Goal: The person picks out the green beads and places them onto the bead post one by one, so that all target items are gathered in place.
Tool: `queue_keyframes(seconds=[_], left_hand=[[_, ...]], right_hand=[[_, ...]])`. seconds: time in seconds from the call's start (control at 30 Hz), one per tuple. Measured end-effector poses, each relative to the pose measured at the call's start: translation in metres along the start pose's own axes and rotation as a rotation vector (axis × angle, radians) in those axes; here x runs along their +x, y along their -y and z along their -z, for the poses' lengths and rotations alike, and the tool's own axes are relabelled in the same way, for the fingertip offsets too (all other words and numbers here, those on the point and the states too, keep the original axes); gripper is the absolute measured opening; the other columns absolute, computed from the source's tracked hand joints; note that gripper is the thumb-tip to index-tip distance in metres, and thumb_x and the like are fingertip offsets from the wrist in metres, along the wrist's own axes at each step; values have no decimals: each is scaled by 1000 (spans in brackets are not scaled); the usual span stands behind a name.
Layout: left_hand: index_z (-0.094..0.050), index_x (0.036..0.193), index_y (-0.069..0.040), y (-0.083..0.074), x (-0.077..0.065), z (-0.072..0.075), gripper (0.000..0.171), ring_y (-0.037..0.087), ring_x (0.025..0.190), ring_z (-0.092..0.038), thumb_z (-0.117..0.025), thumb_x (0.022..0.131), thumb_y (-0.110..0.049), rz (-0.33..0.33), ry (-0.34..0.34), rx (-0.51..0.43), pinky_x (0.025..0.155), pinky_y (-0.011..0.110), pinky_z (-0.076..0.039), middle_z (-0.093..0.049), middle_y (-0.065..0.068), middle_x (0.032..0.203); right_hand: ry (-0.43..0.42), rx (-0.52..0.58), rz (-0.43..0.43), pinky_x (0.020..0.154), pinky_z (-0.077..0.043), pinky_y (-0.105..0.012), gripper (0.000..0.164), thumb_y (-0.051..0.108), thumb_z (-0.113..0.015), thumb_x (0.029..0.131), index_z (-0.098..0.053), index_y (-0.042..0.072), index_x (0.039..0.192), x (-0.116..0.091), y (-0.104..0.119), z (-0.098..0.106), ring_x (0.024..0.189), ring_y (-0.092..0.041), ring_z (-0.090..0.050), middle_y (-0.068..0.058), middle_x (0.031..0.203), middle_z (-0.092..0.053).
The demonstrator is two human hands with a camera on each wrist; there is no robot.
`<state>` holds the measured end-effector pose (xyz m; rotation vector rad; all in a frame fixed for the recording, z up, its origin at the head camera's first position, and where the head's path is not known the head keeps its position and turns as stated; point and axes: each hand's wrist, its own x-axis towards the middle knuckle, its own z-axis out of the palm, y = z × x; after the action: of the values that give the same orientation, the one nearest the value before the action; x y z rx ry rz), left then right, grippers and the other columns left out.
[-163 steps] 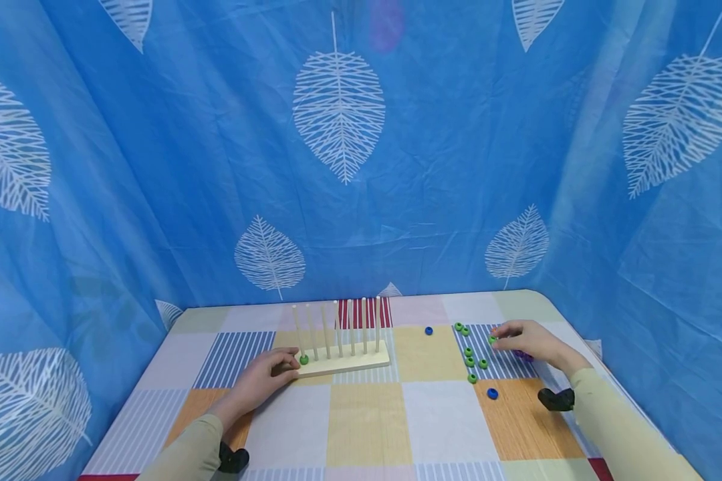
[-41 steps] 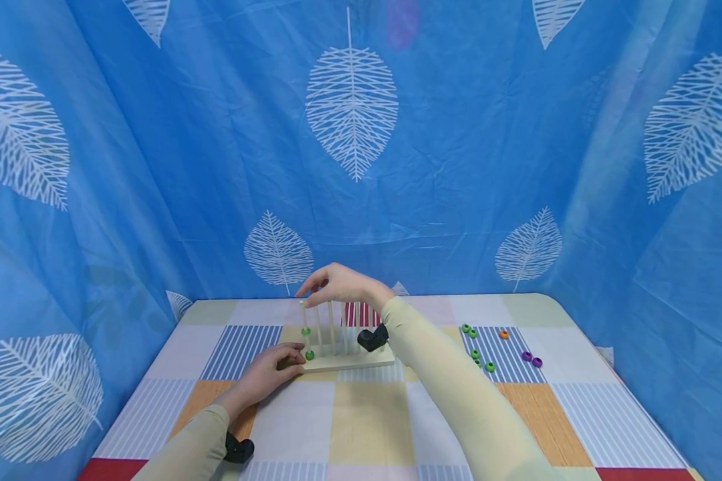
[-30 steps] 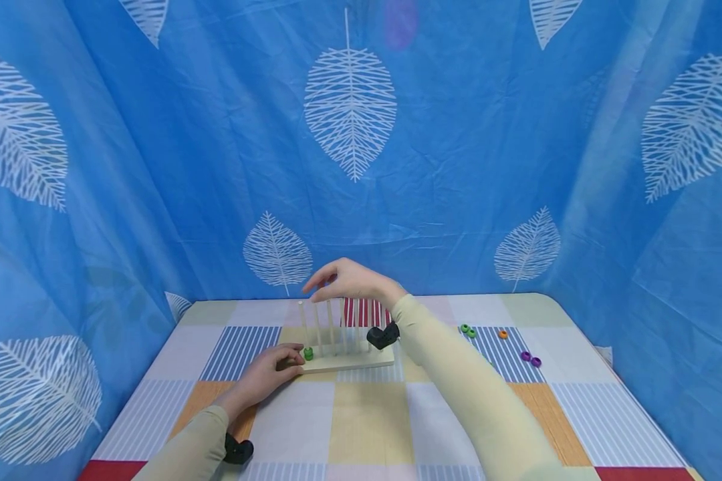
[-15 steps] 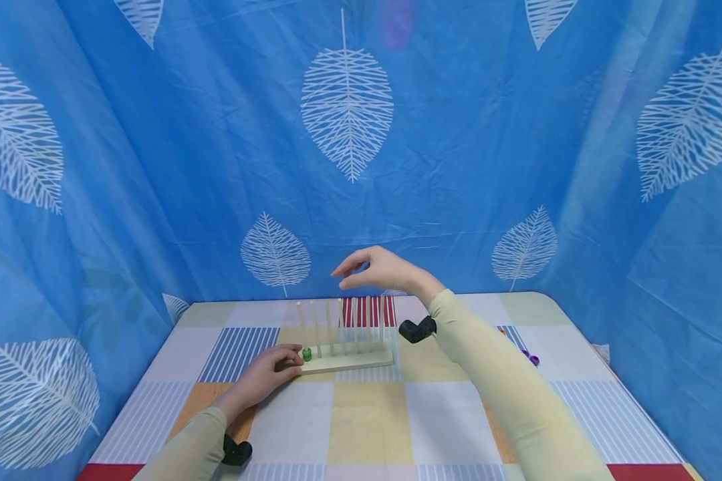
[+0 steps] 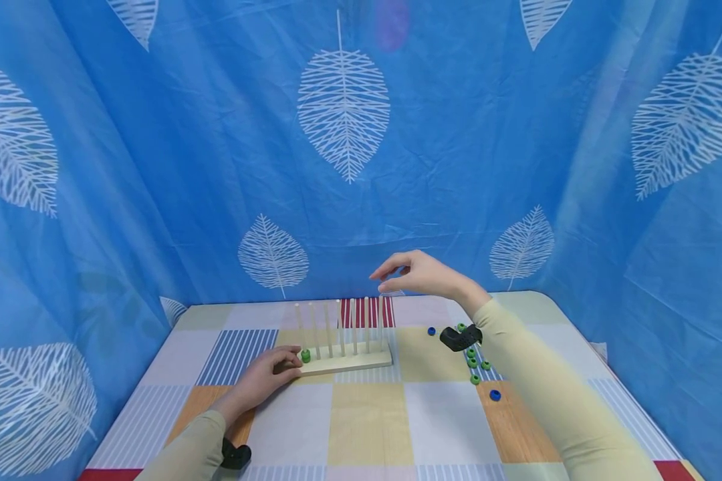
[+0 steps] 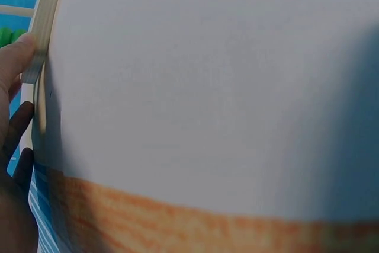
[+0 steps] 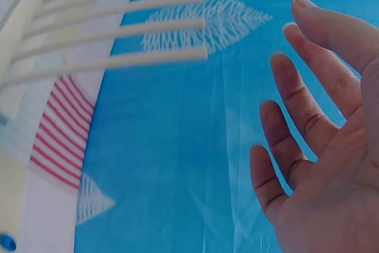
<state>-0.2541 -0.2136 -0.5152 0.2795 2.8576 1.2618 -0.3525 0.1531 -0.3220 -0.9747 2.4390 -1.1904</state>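
Note:
A pale wooden peg board (image 5: pixel 349 363) with a row of upright pegs stands on the table in the head view. Two green beads (image 5: pixel 305 356) are stacked at the foot of its leftmost peg. My left hand (image 5: pixel 261 379) grips the board's left end; in the left wrist view its thumb (image 6: pixel 16 58) lies against the base. Above and slightly beyond the board's right end, my right hand (image 5: pixel 424 274) hovers with nothing in it. The right wrist view shows that hand's fingers (image 7: pixel 296 93) loosely bent and apart, away from the peg tips (image 7: pixel 195 54).
Several loose green beads (image 5: pixel 472 363) lie right of the board, partly behind the right wrist. One blue bead (image 5: pixel 431 331) is farther back and another blue bead (image 5: pixel 495 395) nearer. A blue leaf-print curtain (image 5: pixel 397 200) closes off the table's back and sides.
Earlier my right hand picked up a green bead at the right; it then slid down the leftmost peg onto the first. The empty hand has since moved right. My left hand stays put.

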Motion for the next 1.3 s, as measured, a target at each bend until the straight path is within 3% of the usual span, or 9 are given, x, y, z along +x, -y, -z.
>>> queue_keyframes(seconds=[0.3, 0.6, 0.77, 0.93, 1.3], left_hand=[[-72, 96, -29, 0, -2, 0, 8, 35, 137, -49, -77, 93, -24, 15, -5, -1, 115, 59, -34, -61, 4, 141], [-72, 97, -28, 2, -3, -1, 7, 35, 137, -49, -77, 94, -24, 12, -4, -17, 115, 59, -35, -61, 3, 141], [-72, 97, -29, 2, -3, -1, 8, 35, 138, -48, -77, 94, -24, 17, 1, -27, 116, 59, -34, -60, 3, 142], [-71, 96, -28, 2, -2, -2, 7, 35, 138, -48, -77, 94, -25, 17, -1, -23, 115, 60, -34, -61, 3, 141], [-72, 96, -27, -1, -2, -1, 8, 36, 138, -48, -77, 94, -22, 10, 2, -30, 115, 60, -34, -61, 4, 141]], right_hand=[[-61, 18, -96, 96, -53, -48, 34, 38, -76, 94, -73, 21, 123, -41, -37, 14, 117, -27, -62, -1, 125, -68], [-85, 2, -190, 97, -54, -48, 29, 32, -71, 98, -74, 16, 122, -92, -101, -5, 113, -25, -64, -6, 125, -69], [-101, 17, -222, 93, -55, -40, 31, 31, -71, 98, -73, 11, 122, -118, -128, -12, 109, -22, -64, -11, 126, -68], [-121, 4, -242, 85, -56, -42, 36, 30, -72, 98, -72, 4, 122, -139, -148, -13, 100, -23, -62, -7, 115, -71], [-168, -90, -313, 76, -55, -34, 25, 25, -77, 93, -75, 7, 111, -168, -172, -13, 91, -21, -59, -2, 100, -69]])
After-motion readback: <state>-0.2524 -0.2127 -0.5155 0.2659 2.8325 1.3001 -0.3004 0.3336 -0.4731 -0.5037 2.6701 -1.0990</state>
